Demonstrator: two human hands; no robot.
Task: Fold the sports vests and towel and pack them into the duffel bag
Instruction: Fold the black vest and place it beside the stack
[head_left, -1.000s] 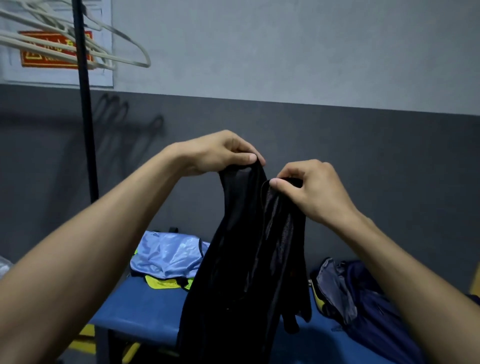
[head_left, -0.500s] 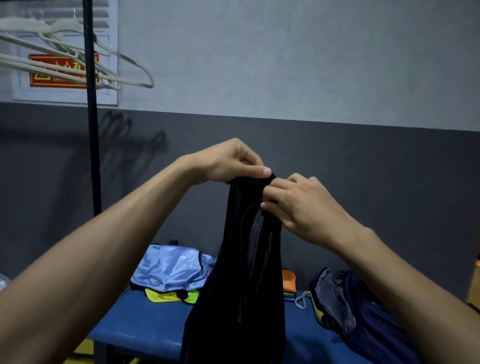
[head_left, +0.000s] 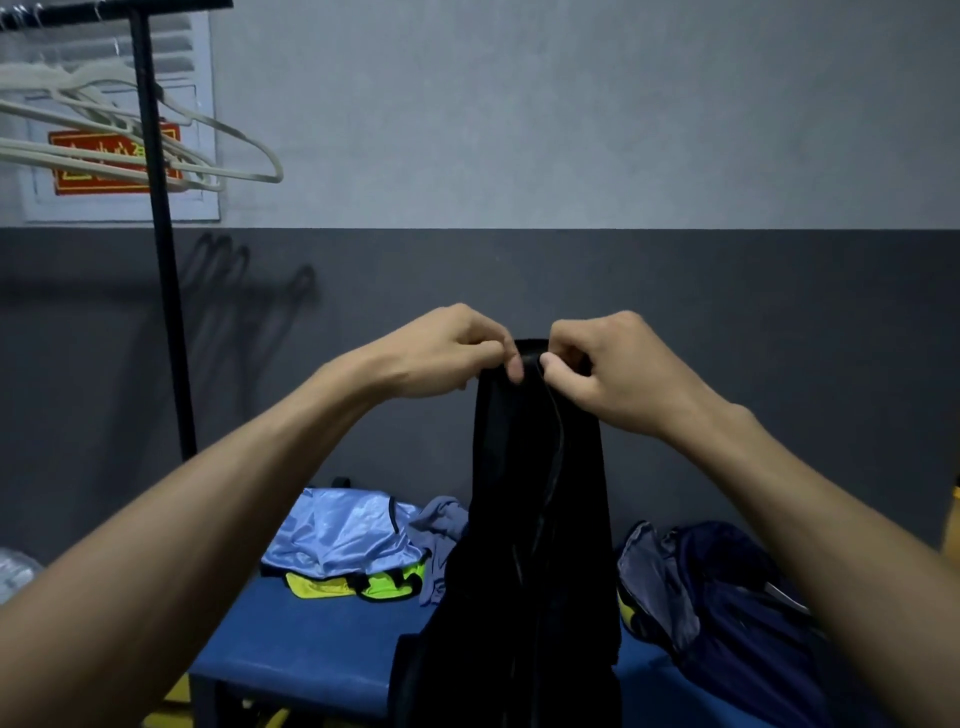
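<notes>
Left hand (head_left: 441, 353): raised before the chest, fingers curled, pinching the top edge of the black vest (head_left: 530, 519) between thumb and fingertips. Right hand (head_left: 608, 369): level with the left and just beside it, fingers curled, pinching the same top edge. Black vest: hangs straight down from both hands in a narrow bunch, lower part dropping in front of the blue bench (head_left: 311, 644). Blue bench: below and behind the vest. On it, left of the vest: light blue vest (head_left: 343, 535), crumpled, lying over a yellow-green vest (head_left: 337, 584); grey cloth (head_left: 439, 535) beside them. On it, right of the vest: navy duffel bag (head_left: 727, 597), mouth open, slumped. Far left: black clothes rack (head_left: 161, 260) carrying pale hangers (head_left: 156, 135); red sign (head_left: 104, 161) on the wall behind.
</notes>
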